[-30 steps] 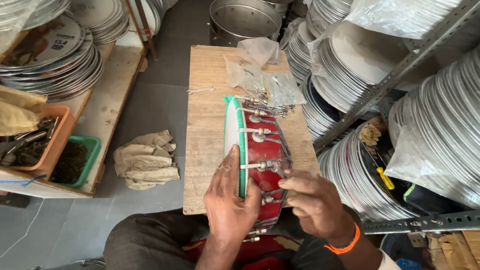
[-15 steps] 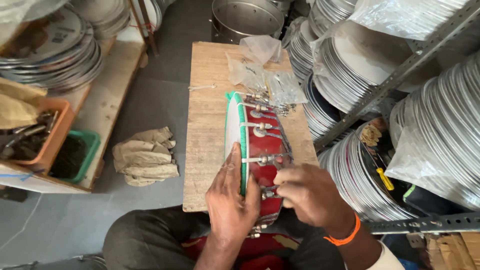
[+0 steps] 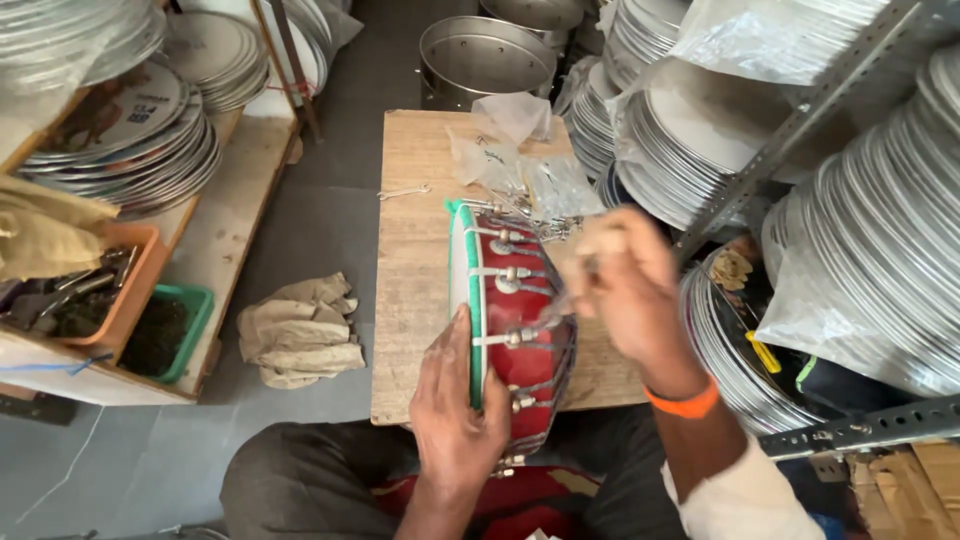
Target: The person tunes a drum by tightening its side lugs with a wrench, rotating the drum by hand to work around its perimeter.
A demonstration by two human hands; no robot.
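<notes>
Your left hand (image 3: 455, 405) presses flat on the green rim of the red drum (image 3: 515, 320), thumb along the hoop, steadying it on edge at the desk's (image 3: 420, 300) 5 o'clock corner. Your right hand (image 3: 625, 285), blurred, pinches something thin by the tension rods at the drum's 2 o'clock; its grip looks closed, but on what you can't tell. This reads as fitting or tightening rod hardware, so next calls for lining up with a lug. Plastic bags of fittings (image 3: 530, 175) lie at 12 o'clock. The drum's far head is hidden.
</notes>
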